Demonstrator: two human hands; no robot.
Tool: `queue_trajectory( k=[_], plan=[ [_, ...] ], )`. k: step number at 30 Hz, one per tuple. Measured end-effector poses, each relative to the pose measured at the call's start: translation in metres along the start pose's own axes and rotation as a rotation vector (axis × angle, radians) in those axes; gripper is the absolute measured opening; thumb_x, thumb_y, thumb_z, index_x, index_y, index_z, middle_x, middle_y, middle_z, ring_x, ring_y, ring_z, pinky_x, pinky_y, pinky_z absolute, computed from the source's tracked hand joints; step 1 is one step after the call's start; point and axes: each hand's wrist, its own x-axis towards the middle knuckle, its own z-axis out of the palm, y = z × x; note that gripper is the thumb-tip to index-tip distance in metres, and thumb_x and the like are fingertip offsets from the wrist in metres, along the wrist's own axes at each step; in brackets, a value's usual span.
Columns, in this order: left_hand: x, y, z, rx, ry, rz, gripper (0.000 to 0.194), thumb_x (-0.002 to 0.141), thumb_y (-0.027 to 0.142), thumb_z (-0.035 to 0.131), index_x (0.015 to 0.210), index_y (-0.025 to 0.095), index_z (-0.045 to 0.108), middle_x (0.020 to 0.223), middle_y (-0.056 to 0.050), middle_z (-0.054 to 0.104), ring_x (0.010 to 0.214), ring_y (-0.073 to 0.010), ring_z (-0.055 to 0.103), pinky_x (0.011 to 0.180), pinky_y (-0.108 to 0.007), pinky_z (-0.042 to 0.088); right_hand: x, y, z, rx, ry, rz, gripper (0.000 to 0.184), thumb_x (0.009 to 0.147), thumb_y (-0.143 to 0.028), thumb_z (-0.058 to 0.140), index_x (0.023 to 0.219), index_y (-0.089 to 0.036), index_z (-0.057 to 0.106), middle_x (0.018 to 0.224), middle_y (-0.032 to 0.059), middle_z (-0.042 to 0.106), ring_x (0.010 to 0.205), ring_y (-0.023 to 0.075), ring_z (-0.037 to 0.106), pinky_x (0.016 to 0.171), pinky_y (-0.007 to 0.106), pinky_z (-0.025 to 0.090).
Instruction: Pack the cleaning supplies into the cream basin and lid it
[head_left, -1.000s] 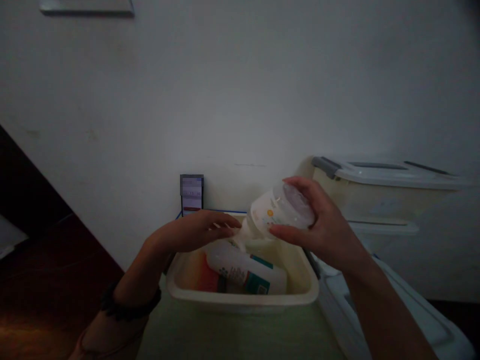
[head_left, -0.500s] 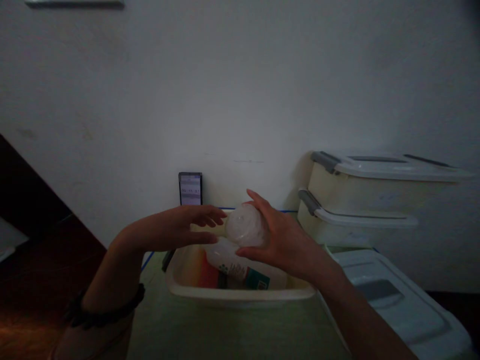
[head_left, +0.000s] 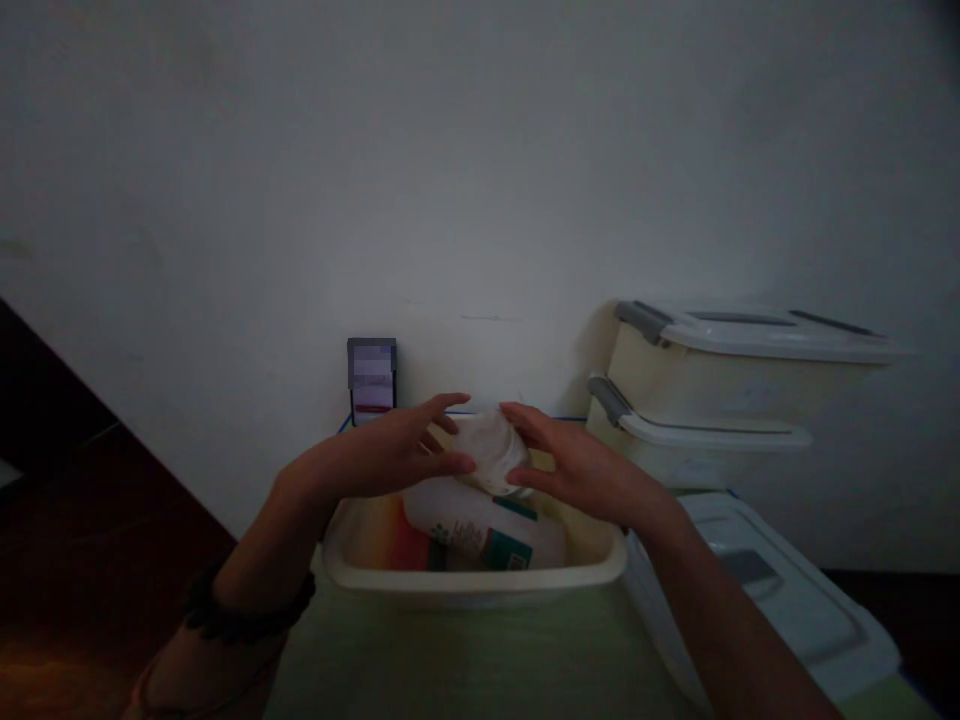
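Between my two hands is a white, rounded, creased bundle (head_left: pixel 489 445), slightly glossy; its exact kind cannot be made out. My left hand (head_left: pixel 397 450) has its thumb against the bundle's left side, with the fingers curved behind it. On the other side, my right hand (head_left: pixel 577 465) grips it between thumb and fingers. The bundle is over a cream plastic bin (head_left: pixel 480 578). Inside that bin lies a white plastic package (head_left: pixel 465 520) with green print, beside a red-orange item (head_left: pixel 412 540).
A phone (head_left: pixel 373 385) stands upright against the wall behind the bin. To the right are two stacked storage boxes (head_left: pixel 720 385) with grey latches. A loose pale lid (head_left: pixel 780 590) lies in front of them. The bin rests on a green tabletop (head_left: pixel 465 650).
My left hand has moved right and now touches the bundle. The bundle has turned and sits a little lower, showing folds. My view has shifted slightly.
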Motion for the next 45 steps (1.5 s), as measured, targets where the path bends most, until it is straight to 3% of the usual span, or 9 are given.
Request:
queue_trajectory(
  k=[6,11,16,20,25,32,37,40,45],
  plan=[
    [0.010,-0.002,0.008,0.043,0.058,0.088,0.060,0.078,0.041,0.061,0.132,0.022,0.042,0.126,-0.013,0.055,0.097,-0.0224,0.061,0.082,-0.035,0.049,0.004,0.005,-0.003,0.033,0.061,0.123,0.039,0.070,-0.036,0.072,0.100,-0.016,0.059,0.101,0.0106,0.066,0.090,0.0219,0.065,0.081,0.039,0.052],
    [0.012,-0.006,0.008,0.042,0.096,0.147,0.054,0.078,0.036,0.062,0.130,0.027,0.047,0.134,-0.009,0.047,0.100,-0.0204,0.059,0.084,-0.034,0.049,0.002,0.004,-0.017,-0.006,0.010,0.085,0.030,0.080,-0.037,0.061,0.103,-0.018,0.063,0.102,0.0090,0.068,0.091,0.0204,0.065,0.083,0.036,0.051],
    [0.012,0.000,0.007,0.047,0.161,0.230,0.045,0.079,0.034,0.061,0.123,0.030,0.054,0.133,-0.005,0.050,0.093,-0.0171,0.061,0.083,-0.033,0.050,-0.002,0.007,-0.030,-0.194,0.230,0.078,0.028,0.090,-0.027,0.043,0.107,-0.017,0.063,0.103,0.0093,0.069,0.095,0.0209,0.063,0.085,0.037,0.048],
    [0.011,0.002,0.004,0.049,0.195,0.290,0.028,0.083,0.035,0.056,0.108,0.024,0.065,0.120,-0.006,0.062,0.098,-0.0184,0.062,0.087,-0.033,0.049,-0.003,0.010,-0.028,-0.212,0.080,0.091,0.029,0.088,-0.025,0.044,0.106,-0.018,0.065,0.103,0.0091,0.070,0.091,0.0221,0.064,0.080,0.037,0.049],
    [0.005,-0.001,-0.003,0.069,0.018,0.284,0.031,0.087,0.035,0.052,0.115,0.027,0.062,0.130,-0.004,0.056,0.118,-0.0204,0.052,0.101,-0.037,0.039,-0.001,0.007,-0.024,-0.183,-0.102,-0.008,0.032,0.090,-0.027,0.043,0.116,-0.022,0.062,0.114,0.0069,0.067,0.103,0.0232,0.061,0.088,0.038,0.046],
    [0.009,-0.007,0.004,0.021,0.133,0.209,0.038,0.084,0.038,0.055,0.118,0.022,0.057,0.124,-0.009,0.056,0.102,-0.0196,0.060,0.083,-0.033,0.051,-0.003,0.007,-0.023,-0.176,-0.152,-0.070,0.043,0.083,-0.038,0.057,0.124,-0.024,0.056,0.121,0.0080,0.062,0.109,0.0272,0.058,0.092,0.043,0.042],
    [0.009,-0.004,0.007,0.102,0.103,0.230,0.063,0.077,0.037,0.064,0.134,0.028,0.038,0.143,-0.009,0.036,0.125,-0.0242,0.042,0.095,-0.038,0.044,-0.002,0.011,-0.021,-0.156,-0.136,-0.118,0.045,0.087,-0.035,0.052,0.131,-0.026,0.048,0.131,0.0058,0.055,0.117,0.0227,0.053,0.099,0.040,0.038],
    [0.009,-0.003,0.006,0.162,0.054,0.274,0.058,0.073,0.032,0.068,0.127,0.027,0.045,0.132,-0.007,0.048,0.121,-0.0231,0.045,0.099,-0.039,0.040,-0.001,0.011,-0.021,-0.155,-0.185,-0.117,0.045,0.089,-0.034,0.049,0.133,-0.025,0.046,0.135,0.0054,0.050,0.122,0.0215,0.049,0.102,0.039,0.035],
    [0.003,-0.002,-0.004,0.018,0.155,0.290,0.041,0.073,0.028,0.067,0.111,0.025,0.052,0.118,-0.005,0.053,0.107,-0.0214,0.054,0.084,-0.034,0.051,-0.001,-0.001,-0.022,-0.151,-0.176,0.016,0.052,0.084,-0.040,0.054,0.132,-0.020,0.046,0.128,0.0078,0.057,0.117,0.0252,0.052,0.099,0.041,0.037]
  ],
)
